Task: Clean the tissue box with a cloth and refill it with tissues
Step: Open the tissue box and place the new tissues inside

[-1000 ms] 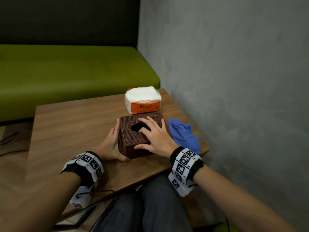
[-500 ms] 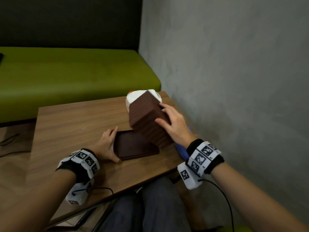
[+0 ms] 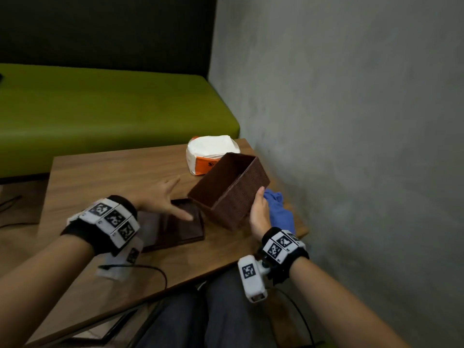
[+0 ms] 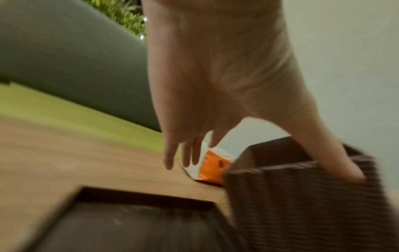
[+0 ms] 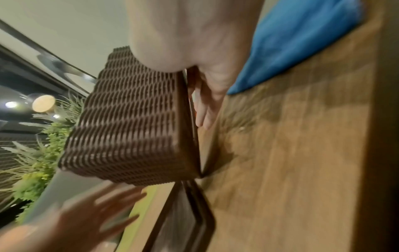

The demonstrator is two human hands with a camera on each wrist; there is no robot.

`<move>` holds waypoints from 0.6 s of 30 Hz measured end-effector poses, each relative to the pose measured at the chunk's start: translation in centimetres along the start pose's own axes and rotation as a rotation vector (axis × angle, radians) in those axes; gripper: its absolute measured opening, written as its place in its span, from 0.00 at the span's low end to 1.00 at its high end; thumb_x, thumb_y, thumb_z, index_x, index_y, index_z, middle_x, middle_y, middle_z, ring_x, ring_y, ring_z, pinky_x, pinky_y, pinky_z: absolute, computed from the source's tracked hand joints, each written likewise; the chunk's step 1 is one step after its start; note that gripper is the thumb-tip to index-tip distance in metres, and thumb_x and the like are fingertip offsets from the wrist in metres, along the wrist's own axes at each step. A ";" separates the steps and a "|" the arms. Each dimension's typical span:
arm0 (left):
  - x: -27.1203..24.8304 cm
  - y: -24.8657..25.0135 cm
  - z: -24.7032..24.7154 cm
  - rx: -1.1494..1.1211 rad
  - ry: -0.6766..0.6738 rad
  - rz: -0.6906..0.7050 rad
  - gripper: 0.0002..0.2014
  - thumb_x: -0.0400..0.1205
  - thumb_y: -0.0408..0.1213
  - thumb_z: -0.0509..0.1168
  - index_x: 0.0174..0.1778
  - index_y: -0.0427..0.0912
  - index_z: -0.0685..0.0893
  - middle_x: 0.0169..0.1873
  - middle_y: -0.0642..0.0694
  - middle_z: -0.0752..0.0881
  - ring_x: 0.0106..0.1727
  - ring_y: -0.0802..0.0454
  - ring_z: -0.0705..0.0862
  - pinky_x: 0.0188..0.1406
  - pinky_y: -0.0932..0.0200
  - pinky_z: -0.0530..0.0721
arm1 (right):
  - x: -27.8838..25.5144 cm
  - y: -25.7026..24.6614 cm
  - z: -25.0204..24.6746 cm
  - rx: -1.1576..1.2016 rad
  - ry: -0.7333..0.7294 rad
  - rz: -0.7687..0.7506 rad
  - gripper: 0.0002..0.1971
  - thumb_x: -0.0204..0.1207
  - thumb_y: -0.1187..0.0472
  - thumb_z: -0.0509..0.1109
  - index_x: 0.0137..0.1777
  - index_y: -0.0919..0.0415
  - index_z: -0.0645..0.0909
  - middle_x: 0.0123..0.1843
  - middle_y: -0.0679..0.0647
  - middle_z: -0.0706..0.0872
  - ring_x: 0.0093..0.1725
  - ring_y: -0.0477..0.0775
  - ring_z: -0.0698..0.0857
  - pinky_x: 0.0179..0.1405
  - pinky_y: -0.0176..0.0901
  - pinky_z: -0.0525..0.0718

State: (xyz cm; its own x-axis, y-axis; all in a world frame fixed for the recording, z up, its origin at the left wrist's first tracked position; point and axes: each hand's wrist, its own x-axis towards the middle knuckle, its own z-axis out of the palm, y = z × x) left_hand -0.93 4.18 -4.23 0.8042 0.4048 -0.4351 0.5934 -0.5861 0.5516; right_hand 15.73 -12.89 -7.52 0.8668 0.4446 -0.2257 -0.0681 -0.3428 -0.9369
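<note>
The right hand (image 3: pixel 259 212) holds the brown box (image 3: pixel 229 190) up off the table (image 3: pixel 105 172), tipped over with its open side facing up and to the left. The thumb lies on one woven side and the fingers (image 5: pixel 205 109) on another. The left hand (image 3: pixel 160 199) is spread flat, holding nothing, above the dark base (image 3: pixel 183 228) that lies on the table. The tissue pack (image 3: pixel 209 151) sits behind the box. The blue cloth (image 3: pixel 280 209) lies by the wall.
</note>
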 end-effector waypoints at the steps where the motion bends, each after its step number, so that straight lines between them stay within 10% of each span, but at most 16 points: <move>1: 0.6 1.3 0.5 -0.198 0.028 0.088 0.66 0.51 0.73 0.72 0.81 0.46 0.50 0.80 0.45 0.63 0.78 0.49 0.65 0.77 0.56 0.64 | 0.2 1.0 0.1 0.023 -0.024 0.020 0.39 0.79 0.34 0.45 0.71 0.69 0.71 0.67 0.64 0.80 0.66 0.65 0.79 0.68 0.60 0.76; 4: 2.3 3.9 2.1 -0.502 0.074 0.173 0.52 0.57 0.69 0.70 0.77 0.50 0.64 0.73 0.51 0.73 0.72 0.55 0.72 0.77 0.52 0.68 | 0.6 2.8 -0.4 0.064 -0.111 0.109 0.34 0.80 0.36 0.48 0.71 0.63 0.68 0.64 0.66 0.79 0.49 0.63 0.86 0.44 0.64 0.89; 8: 5.1 2.4 2.3 -0.521 0.139 0.130 0.68 0.46 0.71 0.76 0.80 0.51 0.54 0.77 0.45 0.69 0.75 0.47 0.71 0.77 0.45 0.69 | -0.5 2.8 -2.4 -0.075 -0.308 0.074 0.13 0.86 0.57 0.53 0.63 0.62 0.72 0.56 0.60 0.78 0.38 0.50 0.84 0.21 0.44 0.87; 13: 2.9 2.9 2.0 -0.252 0.190 0.171 0.71 0.47 0.61 0.72 0.81 0.44 0.40 0.77 0.40 0.57 0.78 0.43 0.61 0.77 0.55 0.63 | 1.0 2.9 -5.1 -0.325 -0.188 -0.102 0.18 0.83 0.63 0.54 0.33 0.59 0.77 0.38 0.64 0.84 0.30 0.55 0.81 0.34 0.58 0.86; 15: 2.4 2.7 2.5 -0.191 0.195 0.193 0.70 0.46 0.59 0.69 0.81 0.41 0.38 0.77 0.41 0.53 0.79 0.44 0.57 0.71 0.62 0.61 | 2.1 2.2 -5.7 -0.389 0.002 -0.250 0.16 0.82 0.56 0.55 0.38 0.62 0.78 0.39 0.65 0.85 0.34 0.62 0.83 0.40 0.66 0.85; 18: 2.0 2.1 2.4 -0.182 0.203 0.232 0.70 0.45 0.59 0.67 0.81 0.44 0.38 0.77 0.42 0.53 0.78 0.45 0.58 0.67 0.66 0.61 | 2.1 0.0 -4.9 -0.442 -0.039 -0.326 0.16 0.84 0.54 0.56 0.55 0.64 0.81 0.50 0.60 0.87 0.49 0.55 0.82 0.49 0.39 0.75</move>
State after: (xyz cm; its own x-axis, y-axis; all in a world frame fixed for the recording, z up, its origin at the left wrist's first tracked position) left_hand 1.85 2.04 -5.68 0.8974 0.4172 -0.1436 0.3757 -0.5517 0.7446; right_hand 19.94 -16.01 -6.70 0.7885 0.6138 0.0399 0.4225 -0.4934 -0.7603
